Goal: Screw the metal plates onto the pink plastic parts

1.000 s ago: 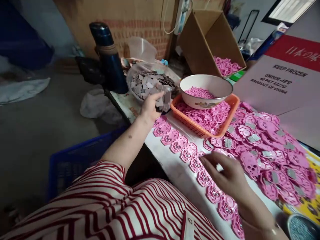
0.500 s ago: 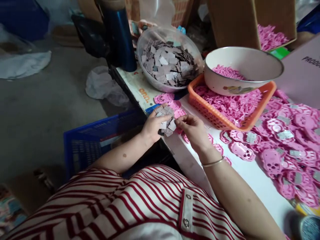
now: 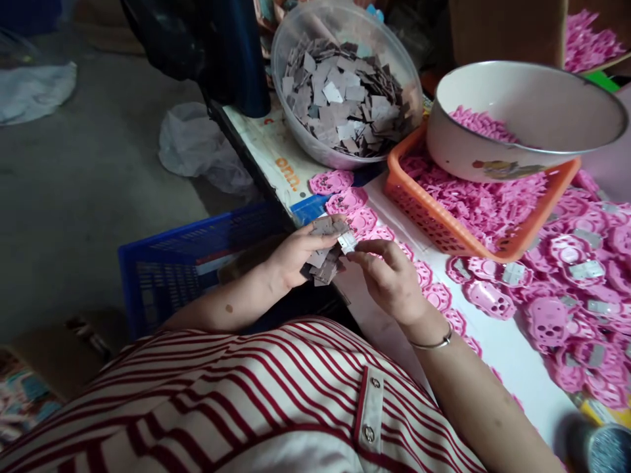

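Note:
A bunch of small grey square plates (image 3: 323, 263) rests in my left hand (image 3: 290, 257), its fingers and thumb curled around them. My right hand (image 3: 387, 279) pinches one lighter plate (image 3: 347, 242) by its edge, just at the right side of the bunch. Beyond both hands, a row of pink plastic shells (image 3: 362, 220) runs along the table, partly covered by my right hand and forearm. A clear round tub (image 3: 414, 85) full of the same grey plates stands at the back.
An orange basket (image 3: 535, 246) of small pink parts bears a white enamel bowl (image 3: 497, 161). Pink shells (image 3: 547, 318), several with grey plates in them, are heaped at the right. A dark blue flask (image 3: 249, 66) stands at the table's left edge; a blue crate (image 3: 162, 282) sits below.
The view has shifted closer to the table. My right hand now has a light plate raised at the edge of the bunch, and the bunch in my left hand has tilted.

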Tool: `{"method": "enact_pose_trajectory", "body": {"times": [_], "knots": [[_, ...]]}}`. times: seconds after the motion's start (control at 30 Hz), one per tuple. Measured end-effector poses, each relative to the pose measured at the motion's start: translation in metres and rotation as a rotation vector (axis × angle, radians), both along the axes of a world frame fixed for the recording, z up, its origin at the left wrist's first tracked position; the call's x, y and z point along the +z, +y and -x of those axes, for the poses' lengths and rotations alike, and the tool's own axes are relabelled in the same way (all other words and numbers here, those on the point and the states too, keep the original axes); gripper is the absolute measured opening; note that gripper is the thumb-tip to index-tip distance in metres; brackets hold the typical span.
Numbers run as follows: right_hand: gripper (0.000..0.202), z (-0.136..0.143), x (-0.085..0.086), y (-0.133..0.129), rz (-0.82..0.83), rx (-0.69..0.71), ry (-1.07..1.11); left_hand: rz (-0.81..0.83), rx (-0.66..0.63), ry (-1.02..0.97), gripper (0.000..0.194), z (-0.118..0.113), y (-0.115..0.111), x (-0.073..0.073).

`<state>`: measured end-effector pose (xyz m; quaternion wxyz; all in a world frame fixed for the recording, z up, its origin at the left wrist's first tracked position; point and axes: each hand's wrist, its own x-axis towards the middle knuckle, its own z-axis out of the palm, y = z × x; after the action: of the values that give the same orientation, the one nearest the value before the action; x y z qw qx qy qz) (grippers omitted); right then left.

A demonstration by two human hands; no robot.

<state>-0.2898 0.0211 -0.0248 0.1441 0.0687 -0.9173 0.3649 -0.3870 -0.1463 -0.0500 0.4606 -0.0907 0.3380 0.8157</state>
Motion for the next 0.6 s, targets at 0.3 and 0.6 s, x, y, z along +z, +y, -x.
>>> {"method": "enact_pose_trajectory", "body": {"times": [0.3,0.6], "knots": [[0.020,0.017,-0.001,-0.008,0.178,-0.005,-0.143,0.111,0.122,0.175,0.046,0.006,-0.004,-0.004],[0.047,0.051,0.001,-0.015,0.552,-0.242,-0.457,0.194,0.212,0.258,0.049,0.013,-0.001,-0.012]]}}
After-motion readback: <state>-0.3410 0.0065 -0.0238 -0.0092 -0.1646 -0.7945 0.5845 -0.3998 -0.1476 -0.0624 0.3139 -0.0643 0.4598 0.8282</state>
